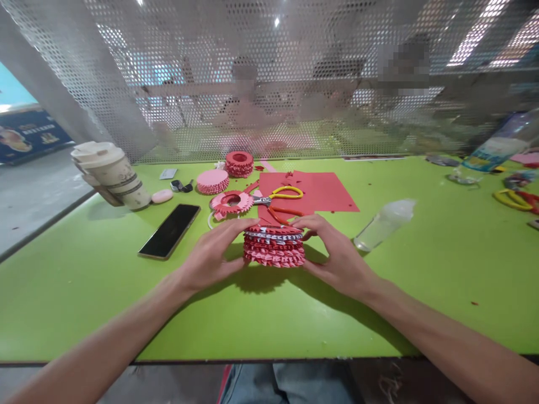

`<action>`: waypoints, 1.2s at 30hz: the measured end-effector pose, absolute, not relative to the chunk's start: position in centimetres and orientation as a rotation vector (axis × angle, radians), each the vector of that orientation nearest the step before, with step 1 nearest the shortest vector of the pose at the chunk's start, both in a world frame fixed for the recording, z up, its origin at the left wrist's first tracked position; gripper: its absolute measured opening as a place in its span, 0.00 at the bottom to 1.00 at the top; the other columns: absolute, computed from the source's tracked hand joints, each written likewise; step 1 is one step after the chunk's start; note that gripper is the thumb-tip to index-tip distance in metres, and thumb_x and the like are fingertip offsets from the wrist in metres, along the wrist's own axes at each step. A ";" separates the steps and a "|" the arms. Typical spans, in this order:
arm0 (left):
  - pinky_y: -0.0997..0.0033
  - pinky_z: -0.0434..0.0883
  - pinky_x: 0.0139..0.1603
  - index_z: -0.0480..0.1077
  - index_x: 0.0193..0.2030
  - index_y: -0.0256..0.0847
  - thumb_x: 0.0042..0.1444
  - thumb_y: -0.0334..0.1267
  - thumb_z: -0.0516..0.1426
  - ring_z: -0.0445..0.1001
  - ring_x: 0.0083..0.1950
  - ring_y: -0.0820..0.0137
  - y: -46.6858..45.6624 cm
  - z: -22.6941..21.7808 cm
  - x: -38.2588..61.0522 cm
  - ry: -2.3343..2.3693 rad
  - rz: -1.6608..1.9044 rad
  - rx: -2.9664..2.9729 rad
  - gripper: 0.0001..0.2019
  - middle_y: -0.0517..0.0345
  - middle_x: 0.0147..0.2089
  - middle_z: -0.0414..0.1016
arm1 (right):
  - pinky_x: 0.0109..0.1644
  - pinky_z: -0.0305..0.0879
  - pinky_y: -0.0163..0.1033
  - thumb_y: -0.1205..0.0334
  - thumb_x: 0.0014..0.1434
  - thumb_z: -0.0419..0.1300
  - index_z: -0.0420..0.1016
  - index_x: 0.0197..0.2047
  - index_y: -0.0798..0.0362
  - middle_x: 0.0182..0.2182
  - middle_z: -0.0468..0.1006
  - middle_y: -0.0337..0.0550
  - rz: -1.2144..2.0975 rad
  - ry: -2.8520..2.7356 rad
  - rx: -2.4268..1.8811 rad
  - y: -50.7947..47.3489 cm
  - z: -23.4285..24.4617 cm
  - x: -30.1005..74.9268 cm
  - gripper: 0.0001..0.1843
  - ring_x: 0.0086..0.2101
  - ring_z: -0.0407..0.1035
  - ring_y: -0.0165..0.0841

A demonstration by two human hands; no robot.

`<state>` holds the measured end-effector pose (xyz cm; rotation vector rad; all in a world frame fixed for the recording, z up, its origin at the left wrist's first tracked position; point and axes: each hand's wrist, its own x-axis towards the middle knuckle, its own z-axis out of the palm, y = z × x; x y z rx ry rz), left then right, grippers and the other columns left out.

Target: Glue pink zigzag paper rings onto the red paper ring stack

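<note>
A round stack of folded paper rings [274,247], pink and red with a white patterned layer near the top, is held upright between my two hands. My left hand [215,249] grips its left side, thumb low and fingers near the top edge. On the other side my right hand [337,252] clasps it the same way. Just beyond lie scissors [266,200] with one yellow and one red handle. Their blades touch a pink and red toothed paper ring [231,202]. Red paper sheets [320,191] lie under the handles.
At the left are a phone [169,231], a lidded cup [113,174] and a pink oval object [162,196]. Farther back sit a pink paper disc [213,182] and a red ring stack [239,164]. A clear bottle [385,224] lies at right; a perforated metal screen [290,112] borders the green table [295,331].
</note>
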<state>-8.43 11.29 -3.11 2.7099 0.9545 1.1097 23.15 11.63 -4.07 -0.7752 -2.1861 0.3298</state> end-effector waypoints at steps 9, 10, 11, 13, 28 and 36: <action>0.58 0.87 0.53 0.67 0.70 0.43 0.61 0.34 0.72 0.89 0.57 0.54 10.0 -3.6 -7.3 1.159 1.215 2.690 0.33 0.46 0.60 0.88 | 0.62 0.81 0.60 0.66 0.65 0.69 0.65 0.69 0.47 0.60 0.81 0.56 0.202 -2.196 -0.706 10.7 -3.5 22.7 0.32 0.60 0.78 0.51; 0.58 0.87 0.53 0.67 0.70 0.43 0.62 0.34 0.71 0.89 0.57 0.54 10.0 -3.7 -7.2 1.173 1.240 2.699 0.32 0.46 0.60 0.87 | 0.61 0.81 0.59 0.66 0.65 0.69 0.65 0.68 0.47 0.59 0.81 0.56 0.195 -2.196 -0.707 10.6 -3.5 22.7 0.32 0.59 0.78 0.51; 0.58 0.87 0.53 0.67 0.71 0.43 0.63 0.35 0.70 0.89 0.57 0.54 9.9 -3.8 -7.1 1.184 1.266 2.706 0.32 0.45 0.61 0.87 | 0.59 0.82 0.58 0.65 0.64 0.69 0.65 0.68 0.48 0.58 0.81 0.56 0.187 -2.194 -0.709 10.4 -3.5 22.6 0.32 0.58 0.79 0.51; 0.55 0.87 0.55 0.66 0.72 0.42 0.64 0.34 0.69 0.88 0.59 0.52 9.8 -3.9 -6.7 1.196 1.320 2.706 0.32 0.42 0.64 0.86 | 0.56 0.83 0.56 0.64 0.63 0.69 0.65 0.67 0.49 0.56 0.81 0.56 0.169 -2.190 -0.718 10.0 -3.5 22.3 0.31 0.56 0.80 0.50; 0.52 0.82 0.70 0.53 0.87 0.42 0.67 0.23 0.62 0.77 0.75 0.52 10.1 -4.4 -5.8 1.053 1.556 2.671 0.44 0.40 0.78 0.72 | 0.45 0.87 0.51 0.59 0.64 0.67 0.63 0.71 0.53 0.54 0.88 0.58 0.027 -2.238 -0.853 7.5 -3.6 20.2 0.35 0.46 0.87 0.49; 0.57 0.85 0.66 0.58 0.85 0.46 0.67 0.24 0.63 0.83 0.69 0.55 10.0 -4.5 -5.8 1.080 1.604 2.644 0.42 0.46 0.75 0.76 | 0.49 0.87 0.49 0.59 0.65 0.67 0.64 0.73 0.54 0.57 0.88 0.58 0.053 -2.227 -0.825 7.5 -3.7 20.1 0.36 0.50 0.88 0.47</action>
